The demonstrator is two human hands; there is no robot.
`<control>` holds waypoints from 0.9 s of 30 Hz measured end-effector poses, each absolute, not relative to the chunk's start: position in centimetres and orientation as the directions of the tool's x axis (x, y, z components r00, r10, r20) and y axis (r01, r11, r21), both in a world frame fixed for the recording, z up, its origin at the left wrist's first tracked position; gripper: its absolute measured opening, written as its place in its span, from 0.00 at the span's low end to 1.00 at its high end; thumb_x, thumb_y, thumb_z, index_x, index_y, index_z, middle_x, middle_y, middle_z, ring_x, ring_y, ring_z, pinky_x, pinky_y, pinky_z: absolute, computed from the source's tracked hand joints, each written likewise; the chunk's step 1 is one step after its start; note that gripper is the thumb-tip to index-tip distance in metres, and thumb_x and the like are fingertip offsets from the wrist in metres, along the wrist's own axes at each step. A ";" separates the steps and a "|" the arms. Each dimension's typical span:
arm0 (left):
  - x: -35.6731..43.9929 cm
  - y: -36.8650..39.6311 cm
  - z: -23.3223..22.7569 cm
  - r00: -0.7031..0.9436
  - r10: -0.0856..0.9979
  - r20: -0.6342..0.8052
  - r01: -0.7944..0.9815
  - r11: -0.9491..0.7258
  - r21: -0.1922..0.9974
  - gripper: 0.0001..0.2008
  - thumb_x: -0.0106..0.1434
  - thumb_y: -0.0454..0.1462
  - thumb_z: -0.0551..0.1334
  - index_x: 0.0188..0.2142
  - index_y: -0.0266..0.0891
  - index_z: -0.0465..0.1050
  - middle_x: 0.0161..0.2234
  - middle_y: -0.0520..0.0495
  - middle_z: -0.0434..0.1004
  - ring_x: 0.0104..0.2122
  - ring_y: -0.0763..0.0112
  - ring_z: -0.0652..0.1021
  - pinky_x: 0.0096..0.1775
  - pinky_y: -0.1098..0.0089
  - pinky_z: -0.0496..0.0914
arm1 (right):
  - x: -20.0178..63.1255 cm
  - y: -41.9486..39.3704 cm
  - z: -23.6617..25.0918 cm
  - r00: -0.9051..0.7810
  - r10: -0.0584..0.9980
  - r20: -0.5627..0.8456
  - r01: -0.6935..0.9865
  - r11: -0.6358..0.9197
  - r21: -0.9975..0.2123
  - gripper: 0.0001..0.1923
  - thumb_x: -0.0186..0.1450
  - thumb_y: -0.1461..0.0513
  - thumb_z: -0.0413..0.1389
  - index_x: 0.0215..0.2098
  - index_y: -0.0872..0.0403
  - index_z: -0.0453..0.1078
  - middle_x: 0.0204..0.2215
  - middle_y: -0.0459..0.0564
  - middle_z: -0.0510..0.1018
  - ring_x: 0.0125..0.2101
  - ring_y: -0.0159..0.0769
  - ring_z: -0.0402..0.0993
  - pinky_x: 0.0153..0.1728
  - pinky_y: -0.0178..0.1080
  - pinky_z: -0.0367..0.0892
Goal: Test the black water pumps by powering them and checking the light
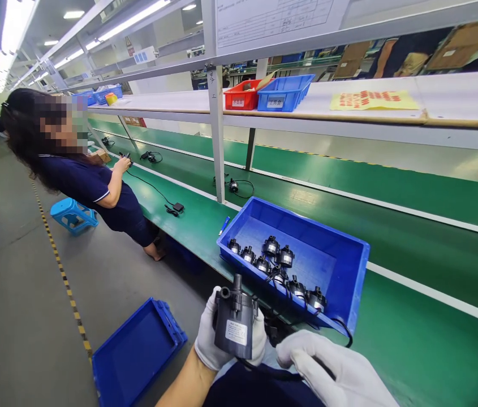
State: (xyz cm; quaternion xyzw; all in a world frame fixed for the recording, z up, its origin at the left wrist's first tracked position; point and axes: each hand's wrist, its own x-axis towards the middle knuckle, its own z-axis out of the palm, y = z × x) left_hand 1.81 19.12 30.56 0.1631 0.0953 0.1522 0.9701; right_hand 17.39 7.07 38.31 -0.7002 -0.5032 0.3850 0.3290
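My left hand (211,345), in a white glove, is wrapped round a small black water pump (227,316) with a white label and two short pipe stubs. The pump is held upright in front of my body. From its underside a black cable (264,372) runs to the right. My right hand (332,367), also gloved, is closed on this cable with curled fingers. Just beyond my hands, a blue bin (340,254) stands on the green bench, with several similar black pumps (285,257) along its near side. One cable hangs over the bin's front edge.
A co-worker (81,164) stands at left, handling a small dark item. A power adapter (175,208) lies on the green bench (412,339). Red (241,97) and blue trays (285,93) sit on the shelf. On the floor are a blue stool (73,215) and a blue crate (137,350).
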 end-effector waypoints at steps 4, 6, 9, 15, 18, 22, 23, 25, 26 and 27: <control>2.2 18.9 30.9 0.959 0.282 -0.034 -0.263 0.925 0.273 0.41 0.60 0.69 0.44 0.35 0.35 0.74 0.19 0.50 0.68 0.14 0.74 0.63 0.22 0.70 0.54 | 17.0 7.4 37.9 0.244 0.925 -0.292 0.453 -0.375 -0.809 0.13 0.63 0.55 0.53 0.24 0.48 0.74 0.22 0.41 0.78 0.24 0.34 0.75 0.26 0.31 0.71; 2.4 18.9 30.9 0.962 0.272 -0.023 -0.254 0.924 0.284 0.42 0.60 0.70 0.44 0.36 0.34 0.75 0.19 0.50 0.68 0.15 0.73 0.63 0.21 0.71 0.53 | 16.9 7.5 37.8 0.280 0.918 -0.279 0.444 -0.382 -0.811 0.14 0.63 0.54 0.53 0.23 0.48 0.73 0.21 0.42 0.77 0.23 0.33 0.74 0.26 0.31 0.70; 2.4 19.0 30.7 0.965 0.254 -0.069 -0.221 0.924 0.311 0.44 0.58 0.71 0.45 0.36 0.33 0.75 0.19 0.50 0.67 0.16 0.73 0.64 0.23 0.70 0.55 | 17.0 7.6 38.0 0.338 0.907 -0.252 0.411 -0.383 -0.827 0.13 0.62 0.55 0.52 0.22 0.49 0.71 0.21 0.42 0.77 0.24 0.33 0.74 0.28 0.31 0.70; 0.8 19.1 31.9 0.769 0.574 -0.281 -0.282 0.698 0.658 0.34 0.57 0.64 0.62 0.46 0.39 0.77 0.37 0.44 0.78 0.35 0.63 0.75 0.45 0.61 0.65 | 18.2 7.7 38.3 0.330 0.918 -0.220 0.354 -0.337 -0.873 0.17 0.67 0.51 0.50 0.27 0.48 0.73 0.26 0.44 0.79 0.29 0.35 0.77 0.33 0.32 0.72; -0.1 18.9 33.3 0.606 0.796 0.021 -0.149 0.087 0.985 0.37 0.50 0.58 0.72 0.55 0.44 0.73 0.45 0.44 0.74 0.42 0.58 0.74 0.49 0.60 0.65 | 18.3 8.0 37.6 0.256 0.956 -0.141 0.281 -0.213 -0.936 0.22 0.70 0.46 0.46 0.34 0.49 0.74 0.30 0.47 0.80 0.32 0.37 0.78 0.37 0.35 0.73; -0.8 18.3 34.0 0.522 0.734 0.435 0.006 -0.513 0.858 0.51 0.39 0.51 0.80 0.62 0.51 0.65 0.44 0.44 0.72 0.41 0.55 0.75 0.46 0.59 0.69 | 17.8 8.3 37.0 0.202 0.970 -0.135 0.151 -0.167 -0.974 0.31 0.71 0.38 0.40 0.34 0.50 0.72 0.28 0.48 0.78 0.29 0.36 0.75 0.34 0.35 0.72; -0.8 18.1 34.0 0.516 0.713 0.475 0.020 -0.564 0.825 0.54 0.38 0.50 0.80 0.63 0.52 0.63 0.45 0.43 0.72 0.41 0.54 0.76 0.46 0.59 0.69 | 17.6 8.4 37.1 0.200 0.970 -0.138 0.132 -0.167 -0.977 0.33 0.70 0.36 0.38 0.32 0.50 0.71 0.26 0.47 0.76 0.27 0.35 0.73 0.31 0.35 0.71; -0.9 18.0 33.8 0.517 0.702 0.489 0.046 -0.594 0.803 0.56 0.35 0.49 0.81 0.63 0.51 0.62 0.46 0.42 0.72 0.43 0.51 0.76 0.47 0.57 0.69 | 17.5 8.5 37.2 0.192 0.970 -0.149 0.111 -0.173 -0.979 0.36 0.69 0.34 0.36 0.31 0.51 0.70 0.24 0.46 0.73 0.24 0.34 0.69 0.28 0.34 0.68; -0.9 18.0 33.7 0.519 0.715 0.469 0.063 -0.579 0.813 0.56 0.34 0.49 0.82 0.63 0.50 0.63 0.45 0.41 0.72 0.43 0.50 0.76 0.48 0.57 0.69 | 17.5 8.6 37.2 0.194 0.970 -0.146 0.107 -0.169 -0.980 0.37 0.68 0.33 0.36 0.31 0.51 0.70 0.22 0.45 0.71 0.23 0.33 0.66 0.27 0.34 0.67; -0.9 18.0 33.6 0.520 0.732 0.439 0.080 -0.554 0.829 0.55 0.33 0.49 0.82 0.61 0.49 0.65 0.45 0.41 0.72 0.43 0.49 0.76 0.48 0.56 0.68 | 17.4 8.7 37.1 0.199 0.970 -0.141 0.105 -0.164 -0.981 0.37 0.68 0.33 0.36 0.31 0.51 0.71 0.22 0.44 0.69 0.22 0.32 0.63 0.26 0.34 0.64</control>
